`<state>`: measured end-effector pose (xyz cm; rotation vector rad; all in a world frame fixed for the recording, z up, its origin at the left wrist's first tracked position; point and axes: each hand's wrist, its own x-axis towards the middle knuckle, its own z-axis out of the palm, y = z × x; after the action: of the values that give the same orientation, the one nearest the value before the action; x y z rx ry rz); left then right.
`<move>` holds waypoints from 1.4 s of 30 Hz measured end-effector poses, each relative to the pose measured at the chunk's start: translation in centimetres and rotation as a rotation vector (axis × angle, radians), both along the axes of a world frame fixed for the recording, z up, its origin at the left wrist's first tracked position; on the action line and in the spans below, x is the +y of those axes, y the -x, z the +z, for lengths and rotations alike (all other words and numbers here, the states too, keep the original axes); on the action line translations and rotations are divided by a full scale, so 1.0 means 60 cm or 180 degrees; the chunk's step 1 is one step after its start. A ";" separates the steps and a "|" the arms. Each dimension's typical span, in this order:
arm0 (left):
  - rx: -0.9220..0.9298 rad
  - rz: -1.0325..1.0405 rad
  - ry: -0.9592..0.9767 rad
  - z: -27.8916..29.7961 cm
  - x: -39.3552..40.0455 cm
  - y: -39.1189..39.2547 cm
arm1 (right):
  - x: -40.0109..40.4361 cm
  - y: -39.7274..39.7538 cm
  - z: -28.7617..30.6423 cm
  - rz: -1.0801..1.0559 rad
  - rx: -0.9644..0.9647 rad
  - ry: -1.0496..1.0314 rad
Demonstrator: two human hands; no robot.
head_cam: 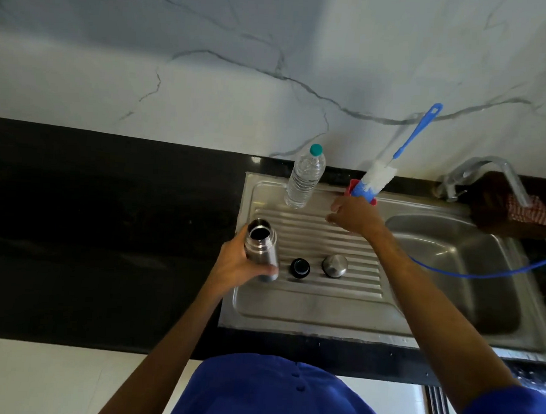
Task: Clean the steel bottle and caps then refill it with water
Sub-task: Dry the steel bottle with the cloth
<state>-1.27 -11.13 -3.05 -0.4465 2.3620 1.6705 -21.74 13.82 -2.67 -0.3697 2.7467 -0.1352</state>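
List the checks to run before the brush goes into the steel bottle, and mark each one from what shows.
1. Steel bottle uncapped, mouth open and facing up: ok.
2. Left hand grips the bottle's lower body: ok.
3. Right hand has hold of the bottle brush: cannot tell; it is at the brush's base by the red holder, but its fingers are hidden.
4. Both caps off and set aside: ok; the black inner cap and the steel outer cap rest apart on the drainboard.
5. Refill water at hand: ok; the capped plastic water bottle stands at the back of the drainboard.
6. Bottle empty inside: cannot tell; the interior looks dark.
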 end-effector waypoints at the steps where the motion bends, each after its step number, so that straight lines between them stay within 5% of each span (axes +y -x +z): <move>1: -0.0014 -0.0098 0.0034 -0.005 0.007 -0.007 | 0.005 0.009 -0.003 0.0032 -0.0021 0.0027; 9: 0.0178 -0.0773 0.0144 -0.049 0.070 -0.069 | 0.026 0.051 -0.023 0.0285 -0.0026 0.0143; 21: 0.0241 -0.0130 0.0307 -0.073 0.136 -0.106 | -0.021 0.056 -0.049 -0.0825 -0.0589 0.2176; 30: -0.0029 0.0515 0.0196 -0.083 0.172 -0.123 | -0.078 0.089 -0.069 -0.0814 -0.0903 0.2968; 37: -0.0135 0.1117 0.0038 -0.083 0.210 -0.125 | -0.112 0.098 -0.053 -0.0682 -0.0854 0.2845; 42: -0.0164 0.0850 0.0070 -0.071 0.201 -0.124 | -0.090 0.081 -0.026 -0.0581 -0.0530 0.2879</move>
<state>6.15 0.93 -7.32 -0.8312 2.3705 1.7172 -26.58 8.41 -4.22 -0.3021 2.3865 -1.3948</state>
